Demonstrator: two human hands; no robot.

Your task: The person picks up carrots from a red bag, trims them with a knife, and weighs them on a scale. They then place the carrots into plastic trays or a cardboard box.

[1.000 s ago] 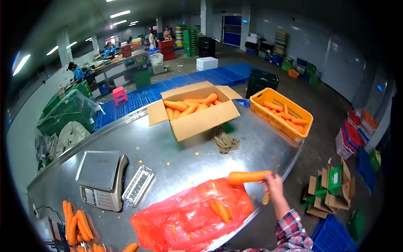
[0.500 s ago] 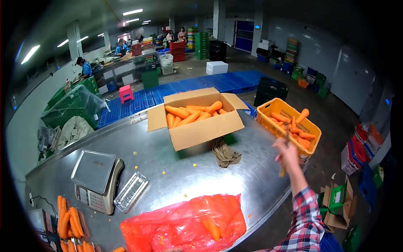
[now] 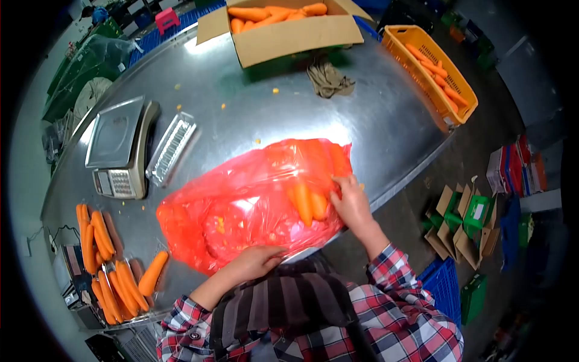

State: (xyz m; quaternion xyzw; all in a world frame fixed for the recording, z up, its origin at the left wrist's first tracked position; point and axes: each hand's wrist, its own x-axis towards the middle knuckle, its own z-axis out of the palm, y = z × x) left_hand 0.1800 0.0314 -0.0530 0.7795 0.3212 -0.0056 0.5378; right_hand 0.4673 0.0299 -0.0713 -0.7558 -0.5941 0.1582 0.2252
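A translucent red plastic bag (image 3: 241, 199) lies across the near part of the metal table, with carrots (image 3: 309, 202) showing at its right end and orange scraps inside it. My left hand (image 3: 256, 263) is at the bag's near edge, its fingers closed on the plastic. At the right end of the bag, beside the carrots, is my right hand (image 3: 351, 202). Its thumb and forefinger are apart and the fingertips meet the plastic; I see nothing held in it.
An open cardboard box (image 3: 298, 39) of carrots and a yellow crate (image 3: 425, 75) of carrots stand at the far side. A brown cloth (image 3: 330, 79) lies near the box. To the left are a scale (image 3: 120, 148), a clear plastic tray (image 3: 172, 149) and several carrots (image 3: 120, 286).
My right hand has come back from beside the yellow crate to the bag. A blurred narrow object near it earlier no longer shows there. The view has tilted down, revealing my left hand.
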